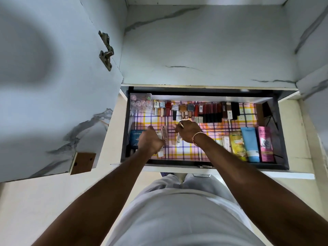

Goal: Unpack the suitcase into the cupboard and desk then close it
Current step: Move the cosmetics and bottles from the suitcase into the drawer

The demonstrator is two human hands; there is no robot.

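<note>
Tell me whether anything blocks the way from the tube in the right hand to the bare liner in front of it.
Nothing visible does. The right hand holds a small tube over the checked liner, and that patch of the drawer is bare. The left hand and its own tubes lie beside it, to the left.

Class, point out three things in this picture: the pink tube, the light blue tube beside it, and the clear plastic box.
pink tube (265, 144), head view, middle of its printed front.
light blue tube (249, 142), head view, middle of its body.
clear plastic box (141, 103), head view, its top face.
</note>
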